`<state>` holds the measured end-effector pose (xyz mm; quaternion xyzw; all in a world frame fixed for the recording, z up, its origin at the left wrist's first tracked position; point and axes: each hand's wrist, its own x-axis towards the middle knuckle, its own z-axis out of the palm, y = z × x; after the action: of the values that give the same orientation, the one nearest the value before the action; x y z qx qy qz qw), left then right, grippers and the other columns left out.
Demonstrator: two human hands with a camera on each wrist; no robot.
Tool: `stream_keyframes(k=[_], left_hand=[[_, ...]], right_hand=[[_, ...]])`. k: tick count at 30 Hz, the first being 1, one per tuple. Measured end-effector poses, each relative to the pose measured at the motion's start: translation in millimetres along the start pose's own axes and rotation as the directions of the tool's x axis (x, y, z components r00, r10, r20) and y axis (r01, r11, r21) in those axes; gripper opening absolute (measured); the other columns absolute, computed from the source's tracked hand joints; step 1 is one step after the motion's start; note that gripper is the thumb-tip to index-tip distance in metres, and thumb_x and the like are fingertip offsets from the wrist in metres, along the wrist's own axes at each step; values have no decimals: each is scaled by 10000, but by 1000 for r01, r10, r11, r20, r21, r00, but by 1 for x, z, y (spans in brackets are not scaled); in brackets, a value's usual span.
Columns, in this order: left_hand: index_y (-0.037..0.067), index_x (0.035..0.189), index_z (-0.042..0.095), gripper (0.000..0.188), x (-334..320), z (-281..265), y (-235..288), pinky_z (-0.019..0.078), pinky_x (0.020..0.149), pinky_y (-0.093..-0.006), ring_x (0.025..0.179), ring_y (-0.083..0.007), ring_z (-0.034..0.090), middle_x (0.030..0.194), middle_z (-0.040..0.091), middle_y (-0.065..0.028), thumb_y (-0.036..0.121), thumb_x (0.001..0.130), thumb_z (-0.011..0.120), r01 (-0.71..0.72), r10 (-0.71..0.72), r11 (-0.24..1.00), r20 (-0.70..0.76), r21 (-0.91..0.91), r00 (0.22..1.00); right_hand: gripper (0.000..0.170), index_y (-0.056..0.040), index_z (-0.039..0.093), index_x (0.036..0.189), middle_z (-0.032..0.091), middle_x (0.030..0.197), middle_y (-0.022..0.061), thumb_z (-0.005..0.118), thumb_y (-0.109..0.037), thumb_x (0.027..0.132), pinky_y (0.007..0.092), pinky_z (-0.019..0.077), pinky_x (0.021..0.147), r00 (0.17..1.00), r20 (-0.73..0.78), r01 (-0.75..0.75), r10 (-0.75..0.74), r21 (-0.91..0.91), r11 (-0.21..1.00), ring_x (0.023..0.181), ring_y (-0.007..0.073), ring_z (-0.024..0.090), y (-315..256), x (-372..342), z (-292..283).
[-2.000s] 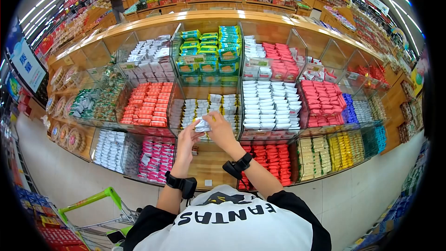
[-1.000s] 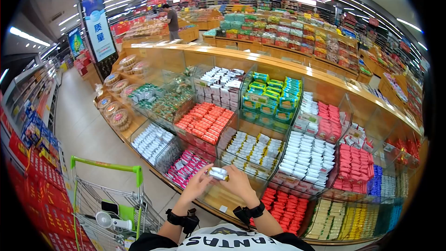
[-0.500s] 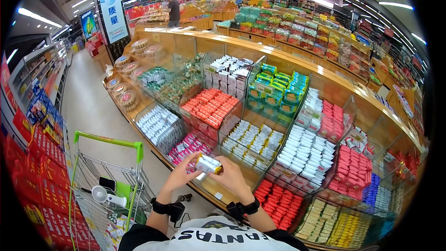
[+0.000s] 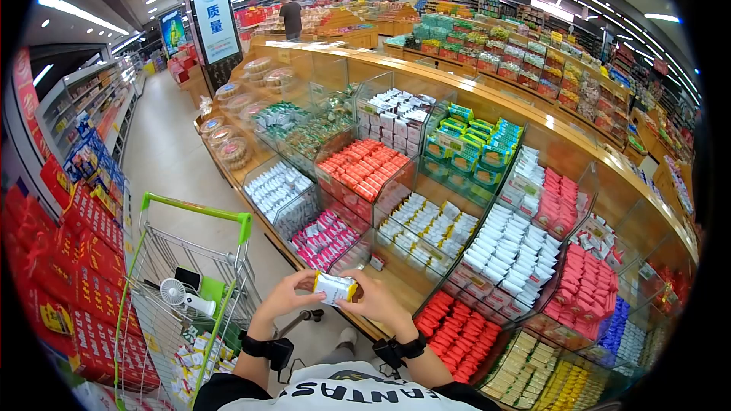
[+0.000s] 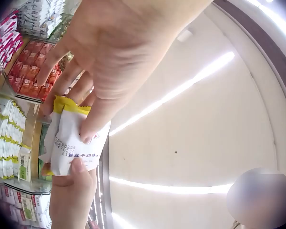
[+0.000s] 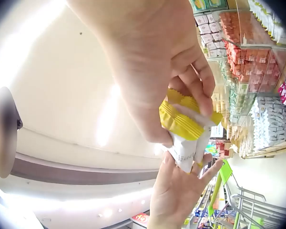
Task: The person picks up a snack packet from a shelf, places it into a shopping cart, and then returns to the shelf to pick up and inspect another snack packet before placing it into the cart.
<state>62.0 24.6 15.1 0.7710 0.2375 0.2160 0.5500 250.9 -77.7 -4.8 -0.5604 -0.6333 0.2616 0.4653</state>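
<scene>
Low in front of the shirt, my two hands hold small white snack packets [image 4: 333, 289] with yellow crimped ends. At least two are stacked together, as the doubled yellow ends show in the right wrist view. My left hand [image 4: 288, 297] grips the left end, its thumb lying on the printed face [image 5: 69, 138] in the left wrist view. From the other side my right hand [image 4: 378, 303] pinches the packets between thumb and fingers. Similar yellow-ended white packets [image 4: 430, 228] lie in a clear bin just beyond the hands.
A shopping cart with a green handle [image 4: 198, 209] stands at the left, carrying a white handheld fan [image 4: 173, 291], a phone [image 4: 188, 279] and several packets [image 4: 194, 369]. Clear bins of red packets [image 4: 457, 331] and pink packets [image 4: 327, 240] flank the hands. Red boxes [image 4: 91, 281] line the far left.
The head view has swung left, bringing the cart into view. Both hands have drawn back from over the bins towards the cart side, still holding the packets, which have turned between the fingers.
</scene>
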Motion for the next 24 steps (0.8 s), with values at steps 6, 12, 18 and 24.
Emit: stream_keyframes(k=[6,12,18,24], left_hand=[[-18,1055,503,410,-9,0,16,441,773,-263,851,-129,550,941,574,-64,115,712,685,19,-25,996,-77,-84,997],[-22,1038,511,369,-10,-3,19,444,758,-248,858,-125,550,954,571,-62,94,726,669,28,-47,978,-90,-209,995],[-22,1046,503,368,-17,-16,7,445,754,-250,858,-125,550,951,573,-62,101,736,660,70,-92,978,-105,-196,990],[-24,1068,489,389,-40,-44,3,445,757,-249,873,-129,550,950,574,-69,106,742,656,64,-99,978,-172,-197,980]], right_hand=[[467,-89,455,1100,596,729,119,675,-225,711,296,464,545,1000,-8,9,-9,88,996,598,191,591,-21,1,0],[464,-72,455,1101,600,777,114,668,-240,725,288,460,554,995,-23,98,-96,71,993,610,178,583,-23,6,1],[463,-71,463,1107,597,777,101,666,-247,730,277,455,566,994,26,106,-109,79,991,609,168,570,-21,19,15],[448,-70,479,1096,601,787,80,671,-238,728,259,460,555,992,88,78,-95,178,981,607,149,577,-33,38,43]])
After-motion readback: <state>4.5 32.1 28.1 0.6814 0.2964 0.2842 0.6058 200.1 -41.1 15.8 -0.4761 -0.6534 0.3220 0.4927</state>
